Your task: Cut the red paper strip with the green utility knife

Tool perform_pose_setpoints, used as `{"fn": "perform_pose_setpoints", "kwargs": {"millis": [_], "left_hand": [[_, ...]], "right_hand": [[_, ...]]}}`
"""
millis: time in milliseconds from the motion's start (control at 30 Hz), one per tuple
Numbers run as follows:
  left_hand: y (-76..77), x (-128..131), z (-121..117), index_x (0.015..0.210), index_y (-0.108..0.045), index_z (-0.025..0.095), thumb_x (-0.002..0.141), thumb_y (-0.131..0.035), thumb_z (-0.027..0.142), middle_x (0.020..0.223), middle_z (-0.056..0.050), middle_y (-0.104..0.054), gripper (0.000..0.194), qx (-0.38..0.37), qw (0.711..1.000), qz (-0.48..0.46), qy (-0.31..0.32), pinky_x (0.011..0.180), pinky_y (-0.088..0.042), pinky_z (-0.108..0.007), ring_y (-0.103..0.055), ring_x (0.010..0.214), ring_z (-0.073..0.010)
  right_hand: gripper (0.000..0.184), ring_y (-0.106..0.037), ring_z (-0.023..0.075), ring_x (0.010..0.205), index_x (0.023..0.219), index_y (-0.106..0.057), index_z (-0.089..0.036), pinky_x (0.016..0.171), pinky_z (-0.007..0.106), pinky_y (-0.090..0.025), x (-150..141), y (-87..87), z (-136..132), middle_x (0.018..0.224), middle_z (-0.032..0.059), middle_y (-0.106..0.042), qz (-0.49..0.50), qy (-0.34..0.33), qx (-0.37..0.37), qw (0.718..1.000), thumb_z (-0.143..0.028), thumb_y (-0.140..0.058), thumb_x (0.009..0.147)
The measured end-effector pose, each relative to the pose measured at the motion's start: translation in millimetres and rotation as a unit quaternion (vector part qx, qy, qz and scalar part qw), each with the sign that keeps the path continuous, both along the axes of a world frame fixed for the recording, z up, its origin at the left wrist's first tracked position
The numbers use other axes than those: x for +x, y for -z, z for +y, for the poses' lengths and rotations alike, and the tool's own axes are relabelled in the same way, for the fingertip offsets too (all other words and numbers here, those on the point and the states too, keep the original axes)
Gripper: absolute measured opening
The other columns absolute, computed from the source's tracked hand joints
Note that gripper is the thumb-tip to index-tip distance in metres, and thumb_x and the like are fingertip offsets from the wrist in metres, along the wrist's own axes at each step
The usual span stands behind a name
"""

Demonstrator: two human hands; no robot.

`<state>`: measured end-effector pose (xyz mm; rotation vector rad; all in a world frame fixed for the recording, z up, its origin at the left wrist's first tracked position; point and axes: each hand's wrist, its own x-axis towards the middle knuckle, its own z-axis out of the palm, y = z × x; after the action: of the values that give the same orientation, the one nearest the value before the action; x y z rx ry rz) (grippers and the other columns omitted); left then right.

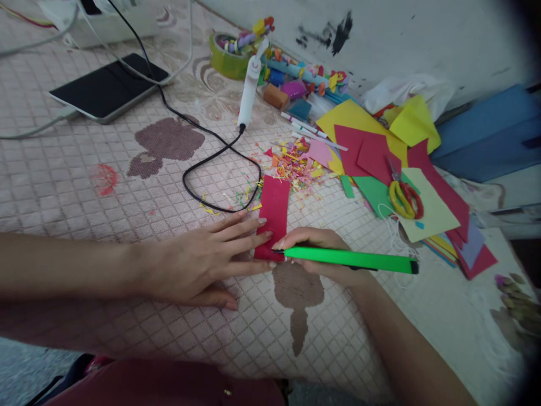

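Note:
A red paper strip (274, 206) lies lengthwise away from me on the patterned cloth. My left hand (211, 254) rests flat with fingers spread, its fingertips pressing on the strip's left side and near end. My right hand (319, 248) is closed around a bright green pen (350, 259), which is held low and nearly level. The pen's dark tip touches or hovers just over the near end of the strip; I cannot tell which. Its black rear end points right. Some right-hand fingers are hidden behind the pen.
Paper scraps (296, 166) lie beyond the strip. A glue gun (250, 93) trails a black cable loop. Scissors (406, 200) rest on coloured paper sheets (431, 197) at right. A tablet (110, 87) lies at far left; green tape (228, 59) stands near the wall.

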<state>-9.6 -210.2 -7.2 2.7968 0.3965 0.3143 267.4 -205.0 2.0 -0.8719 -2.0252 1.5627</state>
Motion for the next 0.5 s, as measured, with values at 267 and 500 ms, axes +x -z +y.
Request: {"fn": "perform_pose_setpoints", "kwargs": {"millis": [267, 500], "left_hand": [[-0.4, -0.5, 1.4, 0.138, -0.040, 0.017, 0.087, -0.049, 0.054, 0.152, -0.015, -0.023, 0.064, -0.013, 1.000, 0.002, 0.010, 0.115, -0.010, -0.051, -0.016, 0.141, -0.0314], [-1.3, 1.1, 1.2, 0.137, -0.041, 0.019, 0.087, -0.049, 0.053, 0.150, -0.015, -0.027, 0.061, -0.014, 1.000, 0.007, 0.004, 0.114, -0.011, -0.052, -0.017, 0.141, -0.0318]], "right_hand": [[0.028, -0.061, 0.0199, 0.095, 0.109, -0.064, -0.020, 0.078, 0.030, -0.047, 0.3, -1.0, 1.0, 0.105, 0.0065, -0.067, -0.002, -0.001, 0.027, 1.000, -0.032, -0.061, 0.084], [0.026, -0.061, 0.0200, 0.097, 0.108, -0.063, -0.019, 0.080, 0.031, -0.047, 0.4, -0.6, 0.4, 0.106, 0.0067, -0.067, -0.006, 0.002, 0.022, 1.000, -0.029, -0.061, 0.084]]}}
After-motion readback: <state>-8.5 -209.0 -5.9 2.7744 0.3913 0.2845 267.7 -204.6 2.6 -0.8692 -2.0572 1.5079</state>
